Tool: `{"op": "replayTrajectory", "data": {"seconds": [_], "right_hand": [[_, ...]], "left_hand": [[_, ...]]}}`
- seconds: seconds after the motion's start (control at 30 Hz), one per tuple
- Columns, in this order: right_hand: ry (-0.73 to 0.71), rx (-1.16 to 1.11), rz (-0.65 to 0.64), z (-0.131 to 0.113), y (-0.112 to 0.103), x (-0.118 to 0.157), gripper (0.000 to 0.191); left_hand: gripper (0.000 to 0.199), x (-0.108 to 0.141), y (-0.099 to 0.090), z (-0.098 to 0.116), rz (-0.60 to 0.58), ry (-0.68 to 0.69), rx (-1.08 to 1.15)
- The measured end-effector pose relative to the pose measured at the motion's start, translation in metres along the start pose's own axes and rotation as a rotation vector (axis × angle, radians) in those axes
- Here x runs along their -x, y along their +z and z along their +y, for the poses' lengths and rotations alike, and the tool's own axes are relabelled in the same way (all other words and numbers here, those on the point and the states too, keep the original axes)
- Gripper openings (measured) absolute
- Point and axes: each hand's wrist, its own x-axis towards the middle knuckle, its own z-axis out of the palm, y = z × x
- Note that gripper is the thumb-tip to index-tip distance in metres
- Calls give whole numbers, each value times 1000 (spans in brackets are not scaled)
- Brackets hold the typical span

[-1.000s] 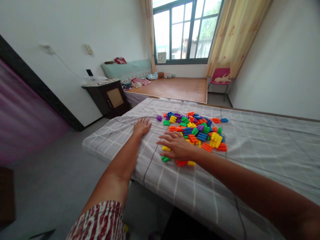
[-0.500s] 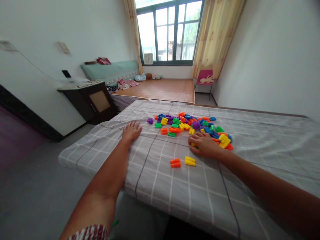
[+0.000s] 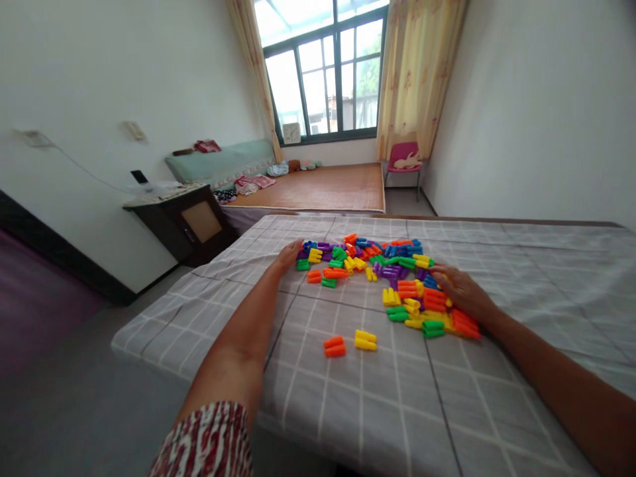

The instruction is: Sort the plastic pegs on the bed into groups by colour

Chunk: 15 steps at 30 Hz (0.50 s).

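Spread over the checked cloth is a pile of plastic building blocks [image 3: 392, 270], tube-shaped pieces in orange, yellow, green, blue and purple. My left hand [image 3: 291, 253] reaches to the pile's left end, fingers stretched against the blue and purple pieces and partly hidden. On the right side, my right hand [image 3: 460, 291] lies along the pile's edge, fingers extended and touching blocks near some blue ones [image 3: 430, 282]. Neither hand visibly grips a piece. Closer to me, an orange block [image 3: 334, 346] and a yellow block [image 3: 366, 340] lie side by side, apart from the pile.
The grey checked cloth [image 3: 189, 318] covers the surface up to its front and left edges. Beyond stand a bed with a brown mat [image 3: 328, 185], a dark cabinet [image 3: 199, 222] at left and a pink chair [image 3: 403, 159] below the curtain.
My right hand has moved right, from the pile's front to its right edge, and blocks there are spread nearer me. My left hand has moved right from bare cloth to the pile's left end.
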Motion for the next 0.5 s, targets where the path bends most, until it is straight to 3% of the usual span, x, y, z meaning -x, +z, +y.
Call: {"op": "replayTrajectory", "data": {"seconds": [0.13,0.3,0.5], "right_hand": [[-39,-44,-49,-8,0,-1,42],[-30,-46,-37,-3,3,-5,43],[-40,-54,-16,1,7,-8,41]], "left_hand": [[70,-6,31,22,-106,-32,238],[67,5,70,67,-230,34,278],[55,41,133,131,-304,331,89]]}}
